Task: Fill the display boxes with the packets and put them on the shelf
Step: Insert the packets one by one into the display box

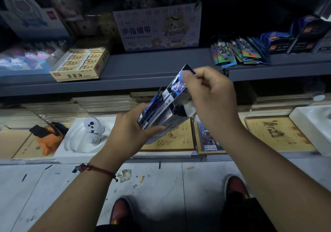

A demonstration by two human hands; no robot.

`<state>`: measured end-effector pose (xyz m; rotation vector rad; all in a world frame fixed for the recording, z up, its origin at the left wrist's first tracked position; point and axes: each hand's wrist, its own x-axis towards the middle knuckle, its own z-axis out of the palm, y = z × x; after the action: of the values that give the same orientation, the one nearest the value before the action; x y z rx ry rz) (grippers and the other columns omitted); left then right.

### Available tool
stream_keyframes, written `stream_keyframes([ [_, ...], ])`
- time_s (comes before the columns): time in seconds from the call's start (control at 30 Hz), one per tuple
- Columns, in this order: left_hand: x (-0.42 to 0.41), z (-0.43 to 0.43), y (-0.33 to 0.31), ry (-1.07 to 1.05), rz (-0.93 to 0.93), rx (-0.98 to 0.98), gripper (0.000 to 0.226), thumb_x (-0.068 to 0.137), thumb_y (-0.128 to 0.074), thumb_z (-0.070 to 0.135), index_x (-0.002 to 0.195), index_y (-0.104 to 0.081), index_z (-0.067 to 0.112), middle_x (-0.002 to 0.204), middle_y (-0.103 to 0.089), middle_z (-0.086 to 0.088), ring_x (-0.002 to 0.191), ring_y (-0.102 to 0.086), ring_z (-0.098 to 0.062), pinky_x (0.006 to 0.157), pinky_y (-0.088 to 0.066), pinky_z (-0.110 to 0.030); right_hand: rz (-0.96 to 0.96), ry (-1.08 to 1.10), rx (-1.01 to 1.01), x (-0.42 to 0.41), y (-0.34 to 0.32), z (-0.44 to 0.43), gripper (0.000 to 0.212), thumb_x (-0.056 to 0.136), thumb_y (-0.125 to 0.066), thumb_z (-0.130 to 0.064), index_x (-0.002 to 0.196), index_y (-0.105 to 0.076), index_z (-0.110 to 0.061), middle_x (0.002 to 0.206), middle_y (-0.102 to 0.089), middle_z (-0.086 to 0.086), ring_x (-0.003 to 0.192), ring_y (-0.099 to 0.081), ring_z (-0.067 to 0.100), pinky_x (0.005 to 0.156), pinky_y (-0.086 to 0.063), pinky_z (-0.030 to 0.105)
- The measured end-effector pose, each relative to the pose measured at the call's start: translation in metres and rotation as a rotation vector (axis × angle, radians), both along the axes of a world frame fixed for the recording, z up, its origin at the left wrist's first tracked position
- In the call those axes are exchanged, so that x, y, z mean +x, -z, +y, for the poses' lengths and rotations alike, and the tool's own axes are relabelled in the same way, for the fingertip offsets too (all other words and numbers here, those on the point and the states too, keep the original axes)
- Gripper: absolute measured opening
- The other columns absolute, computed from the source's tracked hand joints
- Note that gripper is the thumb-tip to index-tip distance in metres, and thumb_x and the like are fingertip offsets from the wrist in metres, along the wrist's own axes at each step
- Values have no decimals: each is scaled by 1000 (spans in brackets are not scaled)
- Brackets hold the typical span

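1. Standing on a pale tiled floor (44, 187) littered with small scraps, dim room; my two red-and-black shoes (121, 212) show at the bottom edge.
2. One grey shelf (161, 67) runs across the view; below it is a lower level covered with flat brown notebooks (279, 135).
3. One pastel carton (157, 29) printed "FINGER BANDAGE" stands at the back of the grey shelf, centre.
4. One open yellow box (80, 65) of small yellow packs sits to the left of it, near the shelf edge.
5. One white tray (84, 137) holding a white controller lies on the notebooks, an orange pouch (48, 138) just beside it.
6. Loose packets (238, 54) lie fanned on the shelf at right, at least four, overlapping, so I can't get an exact count.
7. At least two dark display boxes (290, 38) stand right of them.
8. One display box in hand (172, 117) is tilted, with packets sticking out of the top.
9. My left hand (129, 129) grips that box from below, fingers curled round it.
10. My right hand (211, 92) pinches one packet (179, 83) by its top corner, lower end inside the box.
11. One red cord bracelet (96, 169) is on my left wrist.
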<state>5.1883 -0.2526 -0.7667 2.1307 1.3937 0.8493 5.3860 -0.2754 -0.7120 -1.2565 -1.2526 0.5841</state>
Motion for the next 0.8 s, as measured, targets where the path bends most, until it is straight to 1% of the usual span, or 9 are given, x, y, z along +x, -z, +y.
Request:
stream_keyframes([
  [0.1,0,0,0,-14,-10,20,52,75,-84,41,122,-63,31,89,-60,33,85,-60,18,67,-43,0,-141,-65,-80,-3,6,1,32,91,-74,-24,72,-62,-2,68,-60,12,59,-54,18,57,-45,35],
  [0.2,0,1,0,-22,-17,21,52,75,-85,40,122,-65,31,90,-62,32,87,-63,14,67,-43,-1,-174,-44,-70,-3,9,2,27,89,-76,-22,70,-67,-4,72,-62,6,64,-57,16,63,-48,35],
  [0.27,-1,1,0,-31,-18,21,53,75,-85,41,123,-65,30,90,-64,30,88,-64,11,67,-44,-1,-130,-24,-51,-4,6,1,17,90,-75,-20,78,-74,-8,76,-66,8,67,-62,19,62,-51,36],
  [0.3,-1,2,0,-38,-14,23,52,75,-84,42,122,-65,30,89,-64,31,88,-64,11,67,-45,-2,-84,-8,-50,-4,3,0,14,92,-73,-19,81,-74,-10,73,-67,9,63,-63,21,57,-51,35],
  [0.37,-3,3,1,-62,-5,33,49,74,-84,44,118,-66,31,87,-64,30,84,-64,8,63,-45,-4,55,27,-49,-1,-2,-1,12,97,-67,-18,87,-71,-12,63,-65,9,50,-59,15,47,-46,29],
  [0.43,-4,4,3,-92,-9,31,50,74,-83,45,119,-65,33,92,-64,29,85,-63,9,62,-44,-4,187,78,-13,4,-6,-2,12,99,-62,-16,89,-66,-11,57,-64,8,46,-57,11,49,-44,24],
  [0.53,-6,7,4,-120,-71,10,48,75,-84,42,118,-65,33,98,-67,27,93,-62,11,67,-47,-5,302,179,78,10,-12,-3,12,100,-57,-13,89,-60,-10,58,-65,8,48,-61,16,47,-46,28],
  [0.67,-5,8,3,-135,-102,-19,42,76,-83,40,113,-62,37,98,-65,30,93,-60,15,67,-42,-2,356,298,168,18,-16,-3,8,98,-54,-9,92,-56,-5,57,-63,2,47,-61,18,43,-46,30],
  [0.8,-3,7,4,-133,-110,-18,44,77,-83,38,117,-64,31,104,-68,22,97,-62,8,70,-46,-10,320,311,162,18,-15,-3,7,98,-53,-8,93,-56,-4,55,-64,3,46,-62,20,44,-48,31],
])
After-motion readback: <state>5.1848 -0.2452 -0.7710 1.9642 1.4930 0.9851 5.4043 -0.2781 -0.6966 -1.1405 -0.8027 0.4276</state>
